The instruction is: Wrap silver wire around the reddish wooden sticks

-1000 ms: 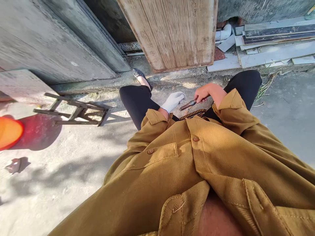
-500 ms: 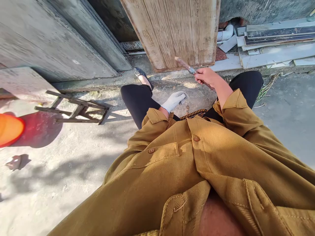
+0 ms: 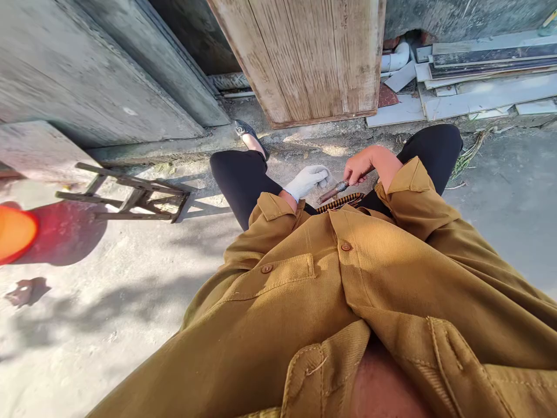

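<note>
My left hand (image 3: 307, 180), in a white work glove, is low between my knees with its fingers curled together. Whatever may be in them is hidden. Bare and closed, my right hand (image 3: 360, 165) grips a brown stick-like tool (image 3: 332, 191) with wire wound round its middle. The stick slants down to the left, its far end close below the gloved fingers; I cannot tell whether they touch. Under that end shows a yellow-and-black striped edge (image 3: 339, 202), mostly covered by my shirt.
To the left a small wooden stool (image 3: 134, 197) lies on its side, near an orange-red round object (image 3: 15, 233). Ahead lean a plank panel (image 3: 300, 64) and large grey boards (image 3: 108, 69). Stacked white-edged strips (image 3: 491, 87) and a white pipe (image 3: 397, 58) are at right.
My right hand has come down and slightly left with the stick, whose far end has swung from pointing up-left to down-left. The gloved left hand has stayed nearly in place.
</note>
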Available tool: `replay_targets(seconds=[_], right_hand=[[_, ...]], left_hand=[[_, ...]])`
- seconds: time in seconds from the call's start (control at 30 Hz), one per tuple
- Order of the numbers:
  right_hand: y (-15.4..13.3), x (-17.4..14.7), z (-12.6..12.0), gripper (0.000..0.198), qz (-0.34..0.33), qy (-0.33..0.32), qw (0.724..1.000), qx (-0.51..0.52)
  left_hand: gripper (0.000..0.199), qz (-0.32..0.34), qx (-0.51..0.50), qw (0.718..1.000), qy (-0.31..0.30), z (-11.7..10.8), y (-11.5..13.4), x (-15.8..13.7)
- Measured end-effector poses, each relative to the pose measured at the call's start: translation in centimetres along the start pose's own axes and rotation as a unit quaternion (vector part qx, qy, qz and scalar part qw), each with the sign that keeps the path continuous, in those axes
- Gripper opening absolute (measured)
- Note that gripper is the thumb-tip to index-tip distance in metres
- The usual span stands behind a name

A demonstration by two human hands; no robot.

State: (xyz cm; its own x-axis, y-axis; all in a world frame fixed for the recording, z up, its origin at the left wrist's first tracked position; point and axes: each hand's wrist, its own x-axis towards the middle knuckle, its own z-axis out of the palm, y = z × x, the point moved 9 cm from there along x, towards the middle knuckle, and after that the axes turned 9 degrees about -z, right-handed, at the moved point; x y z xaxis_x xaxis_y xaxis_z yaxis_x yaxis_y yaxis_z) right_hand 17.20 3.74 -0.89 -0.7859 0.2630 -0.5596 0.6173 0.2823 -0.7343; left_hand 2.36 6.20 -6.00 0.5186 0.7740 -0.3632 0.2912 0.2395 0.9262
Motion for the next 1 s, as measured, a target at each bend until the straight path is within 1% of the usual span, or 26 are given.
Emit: replay_targets(seconds=[0.03,0.1,0.17,0.23,0.3,0.37,0.4,0.5,0.6,0.7,0.8,0.93,1.0], right_hand=[[-0.4,-0.3,-0.2,0.030,-0.030,0.005,0.999,0.037],[-0.7,-1.0,-1.3,0.033,-0.070,0.043,0.991,0.107],[-1.1,-1.7,-2.7,0.036,-0.123,0.103,0.976,0.144],[-1.2,-2.0,-3.5,0.037,-0.168,0.139,0.961,0.170],[-1.1,-2.0,-4.2,0.035,-0.194,0.175,0.947,0.189],[-0.7,-2.0,-5.0,0.031,-0.190,0.231,0.932,0.203],[-0.5,-2.0,-5.4,0.029,-0.178,0.262,0.924,0.213],[-0.4,-2.2,-6.1,0.024,-0.140,0.335,0.899,0.246],[-0.9,-2.4,-6.0,0.024,-0.118,0.356,0.893,0.249],[-0.9,-2.4,-6.0,0.023,-0.096,0.367,0.892,0.245],[-0.9,-2.4,-6.2,0.019,-0.099,0.386,0.886,0.235],[-1.9,-2.3,-6.6,0.019,-0.124,0.414,0.881,0.194],[-2.5,-2.5,-6.8,0.016,-0.123,0.428,0.881,0.157]], left_hand=[[0.038,0.005,-0.006,1.000,0.002,-0.2,0.0,0.2],[0.043,0.022,-0.023,0.999,0.013,-0.4,-0.1,0.6],[0.048,0.039,-0.058,0.997,0.043,-0.9,-0.3,1.0],[0.056,0.044,-0.112,0.991,0.066,-1.2,-0.8,1.2],[0.067,0.050,-0.147,0.987,0.051,-0.9,-1.0,1.2],[0.071,0.063,-0.147,0.987,0.019,-0.3,-0.5,1.0],[0.070,0.067,-0.141,0.988,0.016,-0.3,-0.3,0.9],[0.060,0.055,-0.133,0.987,0.066,-1.1,0.2,0.6],[0.044,0.012,-0.113,0.988,0.108,-1.3,0.4,0.3],[0.035,-0.008,-0.067,0.991,0.114,-0.9,1.1,-0.2],[0.030,0.005,-0.030,0.993,0.117,-0.6,2.0,-0.7],[0.030,0.034,-0.016,0.987,0.156,-1.2,2.8,-1.3],[0.029,0.053,-0.003,0.985,0.166,-1.3,3.2,-1.5]])
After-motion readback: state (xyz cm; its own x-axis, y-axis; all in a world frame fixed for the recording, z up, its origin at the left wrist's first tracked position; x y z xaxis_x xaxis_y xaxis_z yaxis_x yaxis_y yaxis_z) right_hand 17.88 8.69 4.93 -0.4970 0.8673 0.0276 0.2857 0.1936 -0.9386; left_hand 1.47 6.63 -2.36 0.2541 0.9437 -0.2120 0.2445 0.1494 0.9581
